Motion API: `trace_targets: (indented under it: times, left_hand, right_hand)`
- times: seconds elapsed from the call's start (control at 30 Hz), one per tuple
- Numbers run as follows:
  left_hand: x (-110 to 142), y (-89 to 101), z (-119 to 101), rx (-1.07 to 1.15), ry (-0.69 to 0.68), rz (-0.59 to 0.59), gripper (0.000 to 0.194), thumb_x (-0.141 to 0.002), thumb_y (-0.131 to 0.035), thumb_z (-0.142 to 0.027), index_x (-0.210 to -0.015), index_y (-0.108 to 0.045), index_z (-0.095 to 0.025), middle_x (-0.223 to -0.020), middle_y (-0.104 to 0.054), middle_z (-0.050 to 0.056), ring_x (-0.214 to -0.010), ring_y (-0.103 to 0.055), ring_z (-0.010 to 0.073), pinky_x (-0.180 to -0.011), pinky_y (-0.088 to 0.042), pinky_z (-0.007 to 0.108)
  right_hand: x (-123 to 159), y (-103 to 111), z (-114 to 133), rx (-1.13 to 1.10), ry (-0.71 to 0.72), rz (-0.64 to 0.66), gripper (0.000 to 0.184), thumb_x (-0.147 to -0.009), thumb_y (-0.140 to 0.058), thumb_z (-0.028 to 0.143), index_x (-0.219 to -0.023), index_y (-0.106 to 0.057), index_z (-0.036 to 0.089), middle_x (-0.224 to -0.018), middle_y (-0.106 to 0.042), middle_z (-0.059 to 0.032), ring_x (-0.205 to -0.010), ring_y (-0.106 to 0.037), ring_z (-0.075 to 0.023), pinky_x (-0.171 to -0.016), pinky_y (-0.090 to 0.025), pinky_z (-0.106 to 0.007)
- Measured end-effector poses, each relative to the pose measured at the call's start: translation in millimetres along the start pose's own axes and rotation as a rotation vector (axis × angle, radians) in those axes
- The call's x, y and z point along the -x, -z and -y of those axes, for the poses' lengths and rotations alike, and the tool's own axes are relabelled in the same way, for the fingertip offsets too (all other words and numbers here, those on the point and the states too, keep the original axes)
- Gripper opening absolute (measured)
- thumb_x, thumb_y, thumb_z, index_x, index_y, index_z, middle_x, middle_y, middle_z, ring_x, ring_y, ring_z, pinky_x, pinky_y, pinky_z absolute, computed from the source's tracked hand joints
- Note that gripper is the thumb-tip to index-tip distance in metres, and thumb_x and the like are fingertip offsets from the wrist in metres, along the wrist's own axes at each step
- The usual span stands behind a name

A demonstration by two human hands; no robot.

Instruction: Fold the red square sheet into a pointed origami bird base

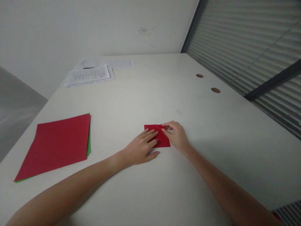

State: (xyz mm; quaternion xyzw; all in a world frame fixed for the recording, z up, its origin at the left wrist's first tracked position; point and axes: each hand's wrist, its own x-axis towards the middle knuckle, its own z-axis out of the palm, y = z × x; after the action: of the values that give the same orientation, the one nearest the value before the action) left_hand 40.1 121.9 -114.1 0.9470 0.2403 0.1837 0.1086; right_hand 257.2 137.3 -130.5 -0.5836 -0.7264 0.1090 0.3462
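Note:
A small folded piece of red paper (162, 140) lies on the white table between my hands. My left hand (143, 147) rests flat over its left side, fingers spread and thumb out below its lower edge. At the paper's upper right corner, my right hand (176, 135) pinches the edge between thumb and forefinger. The exact layers of the fold there are too small to make out.
To the left lies a stack of large red sheets (57, 141) with green paper (89, 144) under it. Handwritten pages (90, 75) and a dark pen (88, 67) sit at the far left. Two round holes pierce the table (145, 94) near the window blinds (246, 40) at right.

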Motion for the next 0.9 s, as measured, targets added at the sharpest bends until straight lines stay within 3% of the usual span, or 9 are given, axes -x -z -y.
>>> trace_targets:
  times: [0.13, 0.27, 0.43, 0.67, 0.8, 0.9]
  left_hand:
    - [-1, 0.0, 1, 0.038, 0.015, -0.012, 0.043, -0.093, -0.054, -0.040, -0.122, -0.057, -0.009, -0.134, -0.058, 0.021, -0.135, -0.045, 0.0306, -0.112, -0.037, 0.051]
    - [0, 0.4, 0, 0.034, 0.020, -0.049, 0.041, -0.095, -0.051, -0.035, -0.125, -0.057, -0.009, -0.130, -0.060, 0.019, -0.133, -0.047, 0.0300, -0.111, -0.039, 0.051]
    - [0, 2.1, -1, -0.029, 0.108, -0.140, 0.032, -0.093, -0.053, -0.035, -0.115, -0.066, -0.016, -0.123, -0.058, 0.017, -0.118, -0.054, 0.0306, -0.104, -0.044, 0.055]
    - [0, -1.4, 11, -0.018, 0.136, -0.153, 0.026, -0.097, -0.042, -0.015, -0.107, -0.066, -0.014, -0.104, -0.063, 0.012, -0.092, -0.062, 0.0215, -0.082, -0.058, 0.038]
    - [2, -0.8, 28, 0.001, 0.202, -0.212, 0.033, -0.098, -0.039, -0.015, -0.127, -0.056, -0.017, -0.112, -0.057, 0.012, -0.083, -0.064, 0.0164, -0.074, -0.059, 0.033]
    - [2, 0.2, 38, 0.003, 0.160, -0.185, 0.035, -0.096, -0.041, -0.014, -0.128, -0.055, -0.020, -0.115, -0.056, 0.011, -0.088, -0.064, 0.0168, -0.078, -0.058, 0.033]
  right_hand:
    - [3, 6, 7, -0.067, 0.247, 0.011, 0.019, -0.082, -0.052, 0.006, -0.080, -0.062, 0.021, -0.089, -0.063, -0.0076, -0.087, -0.061, -0.0225, -0.080, -0.052, -0.039]
    - [5, 10, 8, -0.004, 0.394, 0.102, 0.023, -0.083, -0.048, 0.003, -0.081, -0.062, 0.020, -0.100, -0.066, -0.0104, -0.095, -0.060, -0.0247, -0.085, -0.053, -0.043]
    - [5, 11, 7, 0.038, 0.437, 0.185, 0.028, -0.086, -0.043, 0.003, -0.093, -0.065, 0.019, -0.109, -0.069, -0.0116, -0.100, -0.061, -0.0250, -0.091, -0.053, -0.047]
    - [6, 12, 8, 0.011, 0.499, 0.210, 0.029, -0.093, -0.043, 0.010, -0.108, -0.067, 0.019, -0.105, -0.070, -0.0105, -0.096, -0.062, -0.0240, -0.087, -0.056, -0.044]
    - [7, 12, 11, -0.018, 0.516, 0.230, 0.031, -0.095, -0.042, 0.013, -0.108, -0.069, 0.021, -0.108, -0.070, -0.0101, -0.097, -0.063, -0.0228, -0.086, -0.056, -0.044]
    - [9, 10, 14, -0.057, 0.522, 0.245, 0.030, -0.095, -0.045, 0.014, -0.110, -0.069, 0.023, -0.110, -0.069, -0.0099, -0.097, -0.063, -0.0222, -0.085, -0.056, -0.042]
